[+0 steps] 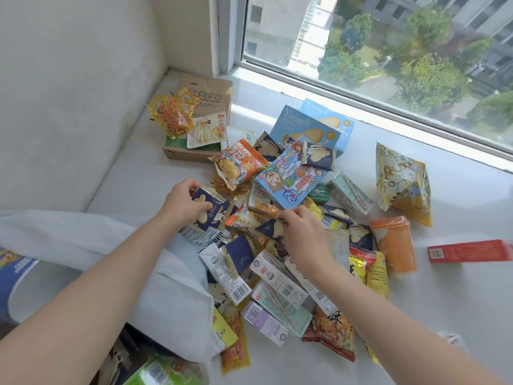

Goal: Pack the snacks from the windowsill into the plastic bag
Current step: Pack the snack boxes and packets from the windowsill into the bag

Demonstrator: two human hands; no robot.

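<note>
A heap of snacks covers the white windowsill [458, 301]: navy packets, small drink cartons [277, 276], orange and yellow packets, a blue cartoon box [288, 179]. My left hand [184, 202] grips a navy Yuogee packet [213, 211] at the heap's left side. My right hand [302, 232] pinches another navy packet [273, 227] in the middle of the heap. A white plastic bag [172, 295] lies at the lower left, with some packets showing in its mouth near the bottom edge.
A brown cardboard box [206, 95] with yellow packets on it stands in the back corner by the wall. Two light blue Yuogee boxes [302, 126] lean behind the heap. A yellow popcorn bag [402, 184] and a red box [469, 251] lie at the right. The window runs along the back.
</note>
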